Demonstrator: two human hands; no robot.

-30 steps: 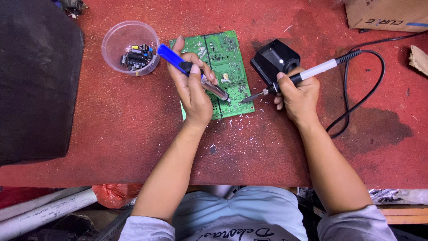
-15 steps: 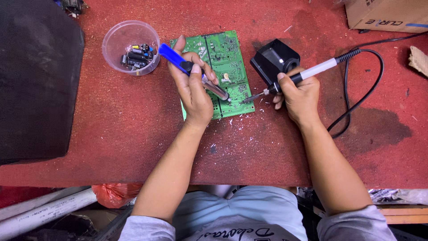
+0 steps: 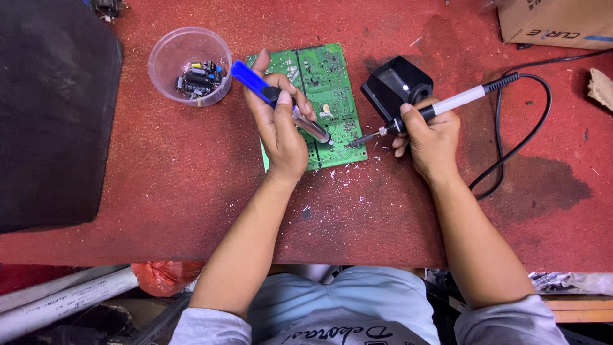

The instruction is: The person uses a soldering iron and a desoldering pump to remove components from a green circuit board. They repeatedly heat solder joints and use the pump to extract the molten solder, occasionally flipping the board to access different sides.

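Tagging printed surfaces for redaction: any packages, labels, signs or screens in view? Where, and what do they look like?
Cardboard box: top right corner of the red table, cut by the frame; brown, dark print and a blue stripe on its side.
Shirt print: bottom edge, on the person's grey shirt; dark lettering, partly cut off.
No signs or screens visible.

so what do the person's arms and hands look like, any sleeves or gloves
Both are bare: no gloves, rings or watch show on the left hand or the right hand. The forearms are uncovered, and short light grey sleeves end near the elbows.

Worn red table (image 3: 159, 191), pale pipes (image 3: 57, 300) beneath
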